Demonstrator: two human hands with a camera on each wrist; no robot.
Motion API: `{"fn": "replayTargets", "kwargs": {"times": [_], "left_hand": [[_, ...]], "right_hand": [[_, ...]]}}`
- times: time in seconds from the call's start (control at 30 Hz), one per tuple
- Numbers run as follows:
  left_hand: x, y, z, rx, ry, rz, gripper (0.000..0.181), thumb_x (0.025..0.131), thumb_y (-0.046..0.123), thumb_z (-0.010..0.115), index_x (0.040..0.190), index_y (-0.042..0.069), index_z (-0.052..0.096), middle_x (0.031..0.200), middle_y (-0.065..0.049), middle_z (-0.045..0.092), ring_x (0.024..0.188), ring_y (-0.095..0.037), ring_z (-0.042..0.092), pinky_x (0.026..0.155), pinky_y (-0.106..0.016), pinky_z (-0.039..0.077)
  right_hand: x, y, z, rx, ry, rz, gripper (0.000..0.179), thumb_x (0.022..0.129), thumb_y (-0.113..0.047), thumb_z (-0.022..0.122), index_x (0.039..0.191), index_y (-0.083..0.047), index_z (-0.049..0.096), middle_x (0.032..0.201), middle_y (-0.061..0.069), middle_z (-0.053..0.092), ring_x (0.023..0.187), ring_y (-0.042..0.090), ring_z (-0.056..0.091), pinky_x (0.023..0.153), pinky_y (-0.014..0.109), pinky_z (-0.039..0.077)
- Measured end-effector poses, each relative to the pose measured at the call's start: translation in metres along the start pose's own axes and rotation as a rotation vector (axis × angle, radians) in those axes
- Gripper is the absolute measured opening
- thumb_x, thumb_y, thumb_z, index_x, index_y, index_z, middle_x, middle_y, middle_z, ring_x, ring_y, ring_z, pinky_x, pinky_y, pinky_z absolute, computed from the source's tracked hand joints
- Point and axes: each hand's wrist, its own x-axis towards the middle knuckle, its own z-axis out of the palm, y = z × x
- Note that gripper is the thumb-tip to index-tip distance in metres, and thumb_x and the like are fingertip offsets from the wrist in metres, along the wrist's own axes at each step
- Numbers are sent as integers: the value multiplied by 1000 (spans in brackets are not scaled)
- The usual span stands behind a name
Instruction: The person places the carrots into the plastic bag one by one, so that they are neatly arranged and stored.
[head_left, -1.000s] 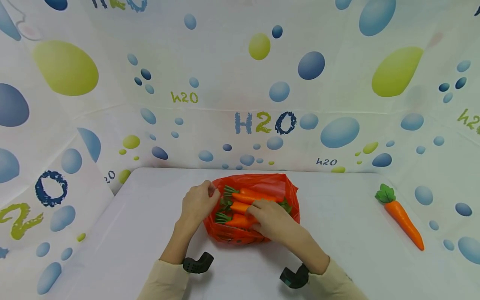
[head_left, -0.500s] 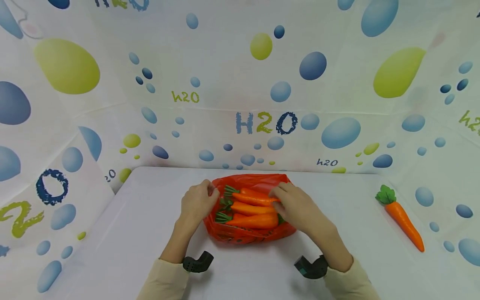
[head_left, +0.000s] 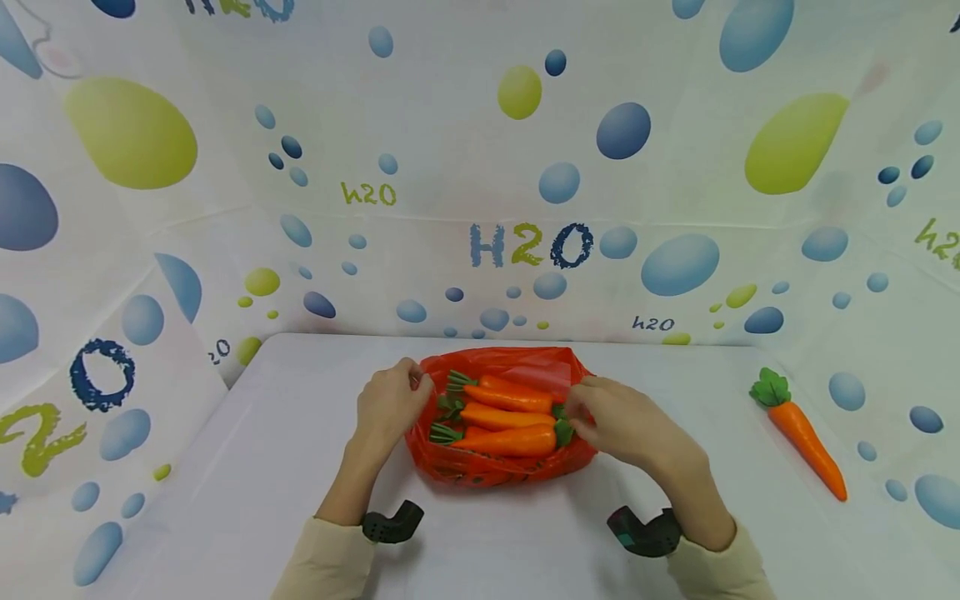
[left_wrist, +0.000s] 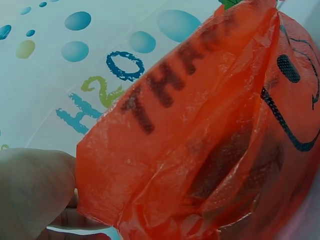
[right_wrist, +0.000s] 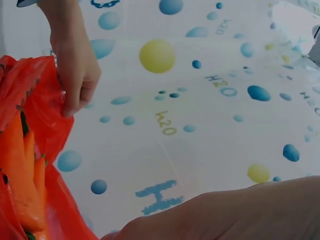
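An orange-red plastic bag (head_left: 487, 477) lies with its mouth open on the table, several orange carrots (head_left: 510, 442) with green tops side by side in it. My left hand (head_left: 392, 404) pinches the bag's left rim; the left wrist view shows its fingers (left_wrist: 65, 215) on the edge of the bag (left_wrist: 190, 150), which bears dark lettering. At the bag's right rim, my right hand (head_left: 637, 425) has its fingers curled over the edge. In the right wrist view, this hand's fingertips are out of sight, with carrots (right_wrist: 22, 185) at the left.
One more carrot (head_left: 808, 450) lies apart at the table's right side. The white table (head_left: 315, 375) meets a printed cloth backdrop (head_left: 450, 183) behind and at the sides. A dark wrist camera (head_left: 393, 523) sits on each forearm.
My right hand has left the carrots and moved right to the bag's right rim, uncovering the carrots' right ends. My left hand has stayed at the left rim, shifting only slightly.
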Motion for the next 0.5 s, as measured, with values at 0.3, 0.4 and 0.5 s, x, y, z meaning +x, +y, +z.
{"fn": "replayTargets", "kwargs": {"times": [0.3,0.4,0.5], "left_hand": [[1,0,1,16,17,0,25,95,27,54,101,5,65,62,-2,53,53,-18,49,48,-26,40],[1,0,2,16,22,-4,25,95,27,54,100,5,65,62,-2,52,54,-18,49,48,-26,39],[1,0,3,18,29,-9,25,94,27,55,100,5,65,62,-2,52,54,-18,49,48,-27,39]], "right_hand": [[-3,12,-6,22,-137,92,14,85,-12,76,99,-12,76,91,0,69,83,16,58,77,35,57],[0,15,-2,14,-180,97,15,84,-12,77,98,-14,78,92,0,71,85,16,59,78,36,58],[5,16,3,2,-208,101,15,83,-10,77,98,-15,78,93,-1,71,85,17,59,77,37,57]]}}
